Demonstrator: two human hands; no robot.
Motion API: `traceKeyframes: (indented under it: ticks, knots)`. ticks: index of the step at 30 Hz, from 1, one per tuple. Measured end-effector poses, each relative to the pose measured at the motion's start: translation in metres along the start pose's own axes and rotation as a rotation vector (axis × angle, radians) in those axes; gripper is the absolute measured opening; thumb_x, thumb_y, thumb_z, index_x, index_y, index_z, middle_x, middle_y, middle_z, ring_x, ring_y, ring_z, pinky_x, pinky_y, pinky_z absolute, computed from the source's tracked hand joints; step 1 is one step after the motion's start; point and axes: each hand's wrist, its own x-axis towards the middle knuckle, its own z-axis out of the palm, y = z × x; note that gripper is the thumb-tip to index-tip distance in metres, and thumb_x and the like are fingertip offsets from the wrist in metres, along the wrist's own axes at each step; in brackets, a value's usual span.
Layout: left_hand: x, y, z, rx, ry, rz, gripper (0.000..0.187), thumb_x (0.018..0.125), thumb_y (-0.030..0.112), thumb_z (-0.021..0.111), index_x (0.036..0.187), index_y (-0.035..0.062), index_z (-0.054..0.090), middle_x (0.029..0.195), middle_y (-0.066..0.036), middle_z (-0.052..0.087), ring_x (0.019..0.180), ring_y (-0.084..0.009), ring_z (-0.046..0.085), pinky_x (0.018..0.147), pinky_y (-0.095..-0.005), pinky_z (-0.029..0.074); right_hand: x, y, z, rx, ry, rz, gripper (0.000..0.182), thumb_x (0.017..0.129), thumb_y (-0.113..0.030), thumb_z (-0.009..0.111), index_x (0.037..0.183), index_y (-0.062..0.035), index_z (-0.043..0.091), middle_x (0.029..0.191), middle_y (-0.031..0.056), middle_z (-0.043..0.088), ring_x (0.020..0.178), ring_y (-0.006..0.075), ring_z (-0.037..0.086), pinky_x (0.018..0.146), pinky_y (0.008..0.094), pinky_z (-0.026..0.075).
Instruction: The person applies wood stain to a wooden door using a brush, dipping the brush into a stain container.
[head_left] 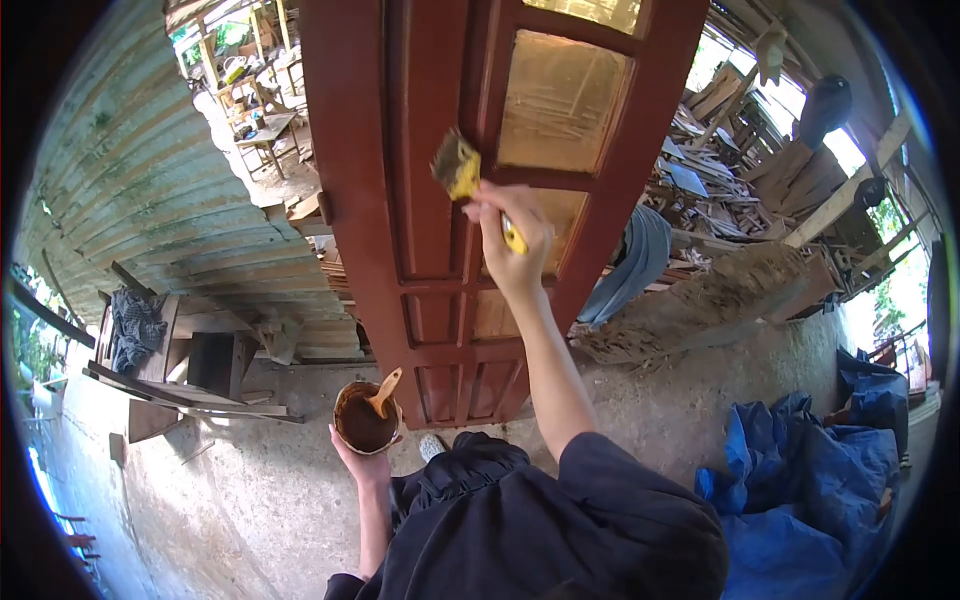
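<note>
My right hand (516,228) is closed around the yellow handle of a paintbrush (459,168), its dark bristles pointing up and left over the door's panels. The tall reddish-brown door (345,150) stands upright in front of me, with glass panes (560,100) on its right side and raised panels on its left. Low on the left, my left hand (362,462) grips a round paint container (364,430) from below. Dark brown paint fills part of it, and a second brush with a wooden handle (385,392) leans inside.
A corrugated metal wall (150,180) runs along the left, above a wooden bench (190,385) with a cloth on it. Wood scraps (720,170) pile up at the right. A blue tarp (810,480) lies crumpled on the concrete floor (660,420) at lower right.
</note>
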Motion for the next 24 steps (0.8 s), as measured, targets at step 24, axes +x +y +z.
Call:
traceKeyframes:
  ticks: [24]
  knots:
    - [0.005,0.007,-0.022,0.098,0.036,-0.023,0.064,0.106,0.062,0.036,0.154,0.0208,0.05,0.145,-0.007,0.063,0.116,-0.0271,0.072,0.066,-0.044,0.067,-0.117,0.054,-0.087,-0.046,-0.078,0.23,0.012,0.105,0.003,0.061,0.111,0.0068,0.071,0.108,0.0159,0.072,0.083,0.0234,0.08,0.073,0.0294,0.065]
